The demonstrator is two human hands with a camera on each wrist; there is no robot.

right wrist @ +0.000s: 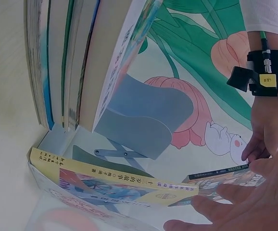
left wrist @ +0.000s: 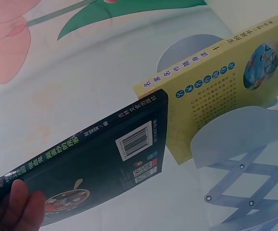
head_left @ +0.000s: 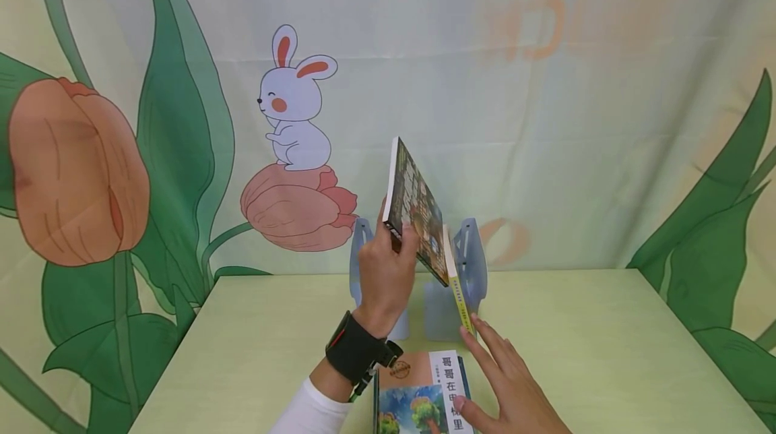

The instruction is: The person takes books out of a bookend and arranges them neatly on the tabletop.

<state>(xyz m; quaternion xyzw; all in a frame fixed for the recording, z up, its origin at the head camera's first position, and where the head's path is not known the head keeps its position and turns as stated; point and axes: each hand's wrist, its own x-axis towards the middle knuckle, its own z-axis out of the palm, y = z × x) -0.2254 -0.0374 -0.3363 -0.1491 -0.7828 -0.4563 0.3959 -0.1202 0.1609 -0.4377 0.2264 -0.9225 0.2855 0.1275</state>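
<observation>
My left hand grips a dark-covered book by one end and holds it tilted in the air. In the left wrist view, the fingers lie on the dark back cover, and the book's far end overlaps a yellow book. That yellow book stands in a blue-grey bookend, against its right-hand plate. With fingers spread, my right hand is beside the yellow book's spine; whether it touches cannot be told. Part of this hand is cut off in its wrist view.
A stack of several books lies on the pale green table in front of the bookend. Behind the table hangs a printed cloth with tulips and a rabbit. The bookend's crossed metal links show between its plates.
</observation>
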